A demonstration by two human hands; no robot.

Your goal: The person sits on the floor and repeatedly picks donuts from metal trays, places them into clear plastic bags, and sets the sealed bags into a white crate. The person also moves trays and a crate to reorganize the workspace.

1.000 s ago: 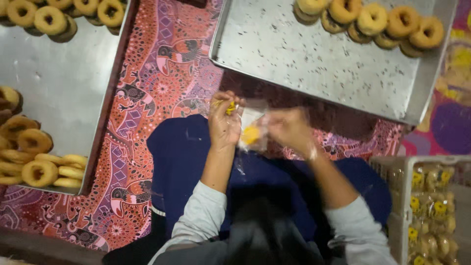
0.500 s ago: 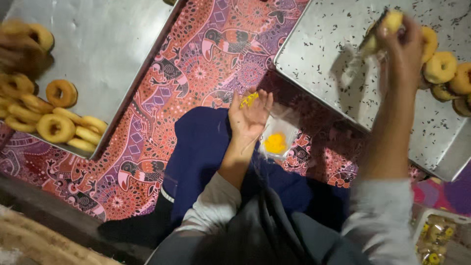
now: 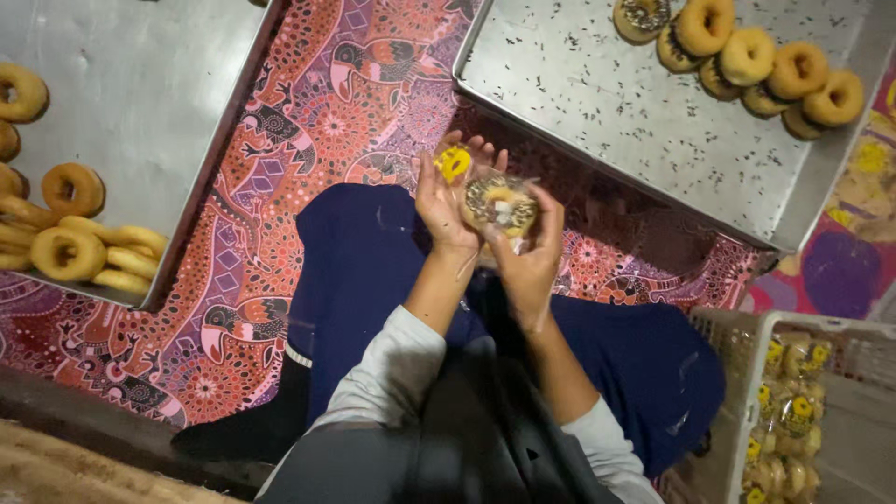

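Hands come first: your left hand [image 3: 446, 198] and right hand [image 3: 528, 259] are close together over your lap, both curled around one sprinkled donut [image 3: 499, 203] in a clear bag. The left fingers also pinch a small yellow sticker [image 3: 455, 163]. The donut sits right between your hands, flat side up, and both hands are just as near. Ahead on the right, the metal tray [image 3: 597, 103] has bare room. The basket [image 3: 737, 411] of bagged donuts waits at your right.

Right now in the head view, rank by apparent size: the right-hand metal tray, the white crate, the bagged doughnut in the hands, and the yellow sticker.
1. Metal tray
2. White crate, partly cut off
3. Bagged doughnut
4. Yellow sticker
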